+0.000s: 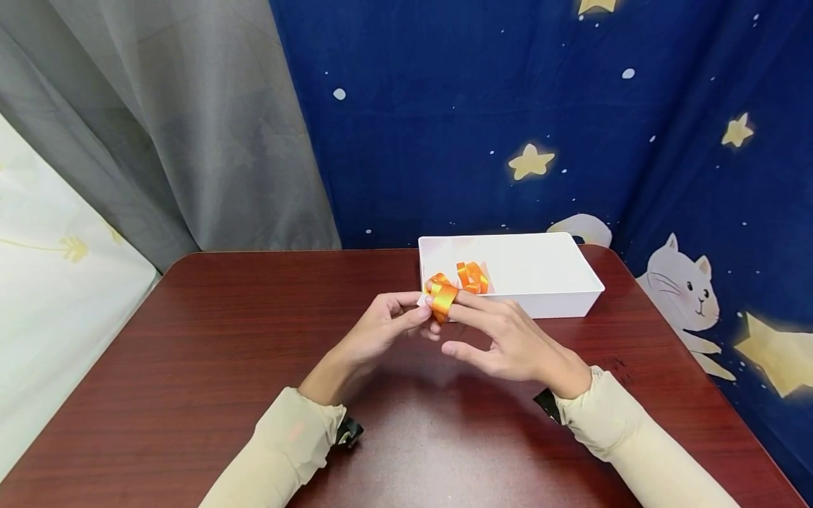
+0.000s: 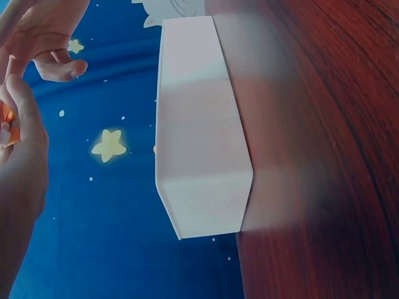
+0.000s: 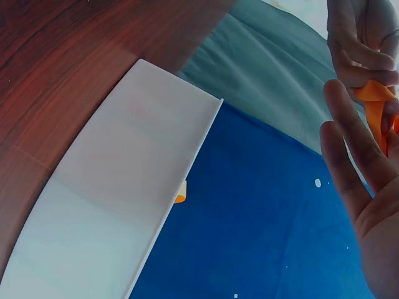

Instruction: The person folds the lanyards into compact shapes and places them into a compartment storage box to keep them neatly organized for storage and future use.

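Above the front left edge of the white box (image 1: 546, 305), my left hand (image 1: 381, 328) pinches a glossy orange ribbon (image 1: 442, 299) between thumb and fingers. A small white piece shows beside the ribbon at these fingertips. My right hand (image 1: 508, 339) reaches in from the right with its fingers mostly straight, and the fingertips touch the ribbon. Its thumb stands apart and holds nothing. In the right wrist view, the ribbon (image 3: 374, 112) hangs in a band between the two hands. Whether it loops round the right fingers is hard to tell.
At the left end of the box, a second piece of looped orange ribbon (image 1: 473, 277) lies behind the hands. The box stands near the far edge of the dark red wooden table (image 1: 267, 339). Grey and blue curtains (image 1: 432, 127) hang behind it.
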{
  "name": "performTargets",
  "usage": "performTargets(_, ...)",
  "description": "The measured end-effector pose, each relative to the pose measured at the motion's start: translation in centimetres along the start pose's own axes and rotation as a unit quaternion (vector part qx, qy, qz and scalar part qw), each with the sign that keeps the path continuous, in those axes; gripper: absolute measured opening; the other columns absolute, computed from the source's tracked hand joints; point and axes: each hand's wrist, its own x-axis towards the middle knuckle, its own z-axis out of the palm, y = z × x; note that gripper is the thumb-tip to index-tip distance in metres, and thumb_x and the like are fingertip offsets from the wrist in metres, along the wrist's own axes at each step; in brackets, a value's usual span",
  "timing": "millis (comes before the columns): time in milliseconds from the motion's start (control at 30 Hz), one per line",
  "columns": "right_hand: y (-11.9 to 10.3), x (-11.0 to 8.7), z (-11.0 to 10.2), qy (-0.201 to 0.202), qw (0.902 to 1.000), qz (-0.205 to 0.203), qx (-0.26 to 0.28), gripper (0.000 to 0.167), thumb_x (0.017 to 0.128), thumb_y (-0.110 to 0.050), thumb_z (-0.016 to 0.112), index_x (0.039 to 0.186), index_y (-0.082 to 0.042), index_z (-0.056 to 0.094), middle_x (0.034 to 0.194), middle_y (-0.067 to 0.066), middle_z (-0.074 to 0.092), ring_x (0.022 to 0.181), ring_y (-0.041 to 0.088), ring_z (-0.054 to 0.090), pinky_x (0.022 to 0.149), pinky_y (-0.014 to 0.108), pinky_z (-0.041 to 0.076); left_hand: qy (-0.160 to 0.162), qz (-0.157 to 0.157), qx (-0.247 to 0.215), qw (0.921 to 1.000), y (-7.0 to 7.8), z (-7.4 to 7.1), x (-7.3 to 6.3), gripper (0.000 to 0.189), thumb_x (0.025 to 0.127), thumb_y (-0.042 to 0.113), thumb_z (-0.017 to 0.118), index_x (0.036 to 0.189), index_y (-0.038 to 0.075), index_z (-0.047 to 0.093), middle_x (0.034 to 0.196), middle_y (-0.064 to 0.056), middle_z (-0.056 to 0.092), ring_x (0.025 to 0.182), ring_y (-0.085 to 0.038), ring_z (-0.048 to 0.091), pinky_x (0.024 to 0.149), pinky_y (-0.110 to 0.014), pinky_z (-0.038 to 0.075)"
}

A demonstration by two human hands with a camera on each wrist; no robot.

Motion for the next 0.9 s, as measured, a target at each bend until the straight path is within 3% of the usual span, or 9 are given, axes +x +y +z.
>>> performTargets(200, 0.15, 0.03, 0.03, -0.006, 0.9995, -0.013, -0.027, 0.048, 0.097, -0.048, 0.060, 0.129, -0.013, 0.067, 0.128, 0.004, 0.065, 0.108, 0.018, 0.066, 0.087, 0.041, 0.056, -0.017, -0.002, -0.030, 0.9994, 0.01, -0.14, -0.17, 0.028, 0.100, 0.002, 0.054, 0.123, -0.014, 0.057, 0.093, -0.008, 0.071, 0.085, -0.016, 0.070, 0.088, -0.039, 0.056)
performTargets(467, 0.19, 0.21, 0.26, -0.021, 0.9955, -0.021, -0.090, 0.043, 0.095, -0.043, 0.065, 0.128, -0.016, 0.067, 0.124, -0.001, 0.065, 0.096, 0.016, 0.069, 0.078, 0.038, 0.057, -0.016, -0.010, -0.045, 0.9988, 0.08, -0.34, -0.29, 0.031, 0.099, 0.007, 0.057, 0.123, -0.014, 0.057, 0.093, -0.010, 0.071, 0.087, -0.019, 0.070, 0.091, -0.041, 0.054)
performTargets(667, -0.07, 0.63, 0.66, -0.035, 0.9843, -0.046, -0.167, 0.032, 0.092, -0.037, 0.069, 0.116, -0.015, 0.067, 0.111, 0.000, 0.064, 0.084, 0.016, 0.067, 0.065, 0.037, 0.057, 0.011, -0.008, -0.032, 0.9994, -0.15, -0.28, 0.01, 0.038, 0.098, 0.012, 0.062, 0.123, -0.017, 0.057, 0.100, -0.011, 0.072, 0.086, -0.020, 0.071, 0.087, -0.040, 0.056)
performTargets(900, -0.50, 0.78, 0.91, -0.061, 0.9727, -0.061, -0.215, 0.030, 0.093, -0.035, 0.067, 0.114, -0.014, 0.066, 0.111, 0.001, 0.060, 0.092, 0.022, 0.063, 0.065, 0.038, 0.057, 0.059, -0.034, -0.006, 0.9976, 0.17, 0.10, 0.29, 0.034, 0.093, 0.011, 0.067, 0.117, -0.014, 0.063, 0.096, -0.011, 0.073, 0.078, -0.017, 0.071, 0.080, -0.035, 0.058)
